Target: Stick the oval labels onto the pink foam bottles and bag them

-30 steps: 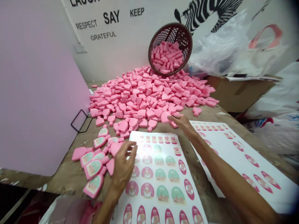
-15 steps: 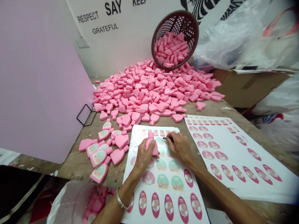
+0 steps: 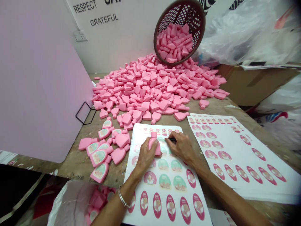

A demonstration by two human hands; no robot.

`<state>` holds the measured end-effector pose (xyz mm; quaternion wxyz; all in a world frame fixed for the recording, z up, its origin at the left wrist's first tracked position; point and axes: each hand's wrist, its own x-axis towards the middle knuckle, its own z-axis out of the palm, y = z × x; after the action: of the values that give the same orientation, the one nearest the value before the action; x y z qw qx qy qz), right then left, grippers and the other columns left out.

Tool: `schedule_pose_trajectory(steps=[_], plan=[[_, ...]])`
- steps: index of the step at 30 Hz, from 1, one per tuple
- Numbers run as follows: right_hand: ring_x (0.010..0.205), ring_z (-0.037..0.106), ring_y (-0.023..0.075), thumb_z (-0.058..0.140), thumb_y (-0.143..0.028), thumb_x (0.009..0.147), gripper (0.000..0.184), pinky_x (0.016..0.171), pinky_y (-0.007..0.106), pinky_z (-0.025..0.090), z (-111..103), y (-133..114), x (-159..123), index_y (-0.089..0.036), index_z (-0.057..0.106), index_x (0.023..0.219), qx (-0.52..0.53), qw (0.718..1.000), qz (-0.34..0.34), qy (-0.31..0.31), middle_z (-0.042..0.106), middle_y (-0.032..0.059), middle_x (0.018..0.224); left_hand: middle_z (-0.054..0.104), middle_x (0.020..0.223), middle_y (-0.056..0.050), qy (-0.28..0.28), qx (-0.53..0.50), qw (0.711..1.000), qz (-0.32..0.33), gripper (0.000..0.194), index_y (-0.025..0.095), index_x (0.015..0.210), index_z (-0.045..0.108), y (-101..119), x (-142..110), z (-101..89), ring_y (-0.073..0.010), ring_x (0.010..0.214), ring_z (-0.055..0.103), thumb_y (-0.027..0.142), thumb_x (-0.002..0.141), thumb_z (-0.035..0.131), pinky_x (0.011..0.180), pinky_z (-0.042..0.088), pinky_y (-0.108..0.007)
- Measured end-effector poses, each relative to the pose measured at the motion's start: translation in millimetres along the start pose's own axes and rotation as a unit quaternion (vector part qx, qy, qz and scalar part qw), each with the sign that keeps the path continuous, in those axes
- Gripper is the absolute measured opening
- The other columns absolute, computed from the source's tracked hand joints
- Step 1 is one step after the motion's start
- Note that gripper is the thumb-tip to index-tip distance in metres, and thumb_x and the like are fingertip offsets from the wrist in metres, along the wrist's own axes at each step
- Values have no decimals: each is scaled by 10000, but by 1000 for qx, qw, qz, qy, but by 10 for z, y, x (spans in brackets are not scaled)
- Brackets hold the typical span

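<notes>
Left hand [image 3: 145, 160]: clenched around pink foam bottle [image 3: 154, 147], base against the palm.
Bottle position: above sticker sheet [image 3: 129, 185], long axis near upright, neck pointing away from the wearer.
Right hand [image 3: 181, 147]: fingers pinching small black stick [image 3: 172, 139], tip just beside the bottle.
Nearer hand: left, gripping; right just apart.
Left of sheet: stickered foam pieces [image 3: 98, 158].
Right of sheet: second sticker sheet [image 3: 235, 150].
Farthest: loose foam heap [image 3: 145, 91], tilted basket [image 3: 178, 12].

Pink foam bottle blank [image 3: 154, 147], upright, on printed sticker sheet [image 3: 138, 128]
</notes>
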<state>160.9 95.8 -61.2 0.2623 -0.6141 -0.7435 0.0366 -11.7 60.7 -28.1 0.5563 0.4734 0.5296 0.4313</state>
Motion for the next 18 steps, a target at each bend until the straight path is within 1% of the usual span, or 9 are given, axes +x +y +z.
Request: schedule_pose_trajectory(steps=[2,5,8,9,11,13,14,16,18], plan=[[748,566,205,573,-353,825,160,711,328,331,11,-22,5,-204,561,767,-11,1000,-3,5,651,51,760,527,746,6,0,1,1000,4,361,157,967,560,3,-5,2,-141,594,634,502,863,532,548,538,-251],[791,562,217,561,-347,847,172,759,354,332,30,-68,-12,-190,574,777,-22,998,-46,37,660,70,783,539,785,-3,4,-6,1000,2,371,158,974,565,-16,5,2,-130,607,619,510,858,535,560,545,-251],[739,551,203,603,-396,818,231,754,359,354,6,-94,-21,-188,565,726,30,995,-65,70,643,59,721,558,799,-10,11,-21,1000,3,392,161,968,575,-48,29,-7,-124,620,601,529,833,561,553,548,-246],[708,547,192,622,-421,800,254,728,347,371,-21,-95,-14,-190,557,713,73,994,-44,70,631,48,699,562,785,-8,14,-29,999,-1,401,160,963,575,-57,36,-13,-124,612,598,535,822,573,544,547,-244],[632,531,163,635,-476,778,304,634,307,397,-108,-95,14,-196,542,704,189,980,40,54,602,19,656,573,741,-5,17,-59,998,-16,424,158,965,571,-66,43,-30,-129,588,604,551,808,586,535,545,-247],[571,513,139,630,-527,768,345,542,272,392,-224,-114,45,-199,544,705,300,945,127,30,586,-1,629,602,718,-24,12,-124,991,-39,469,143,964,573,-58,34,-45,-150,595,628,589,825,541,553,553,-264],[558,512,134,633,-544,759,358,520,265,391,-284,-139,54,-197,561,706,336,929,153,21,591,-3,626,622,724,-44,7,-165,985,-55,501,129,959,582,-45,23,-50,-165,615,643,608,839,502,567,560,-277],[583,543,141,655,-546,737,356,531,264,412,-391,-223,49,-191,630,731,363,918,159,-2,635,8,667,658,750,-87,-5,-239,967,-89,554,101,950,608,2,-11,-52,-194,666,667,621,869,434,595,574,-302],[673,602,165,666,-509,742,317,592,271,453,-467,-335,13,-199,702,794,361,922,139,-30,695,25,762,683,782,-108,-17,-283,953,-107,562,88,976,631,71,-55,-46,-210,703,679,596,893,407,612,583,-320]])
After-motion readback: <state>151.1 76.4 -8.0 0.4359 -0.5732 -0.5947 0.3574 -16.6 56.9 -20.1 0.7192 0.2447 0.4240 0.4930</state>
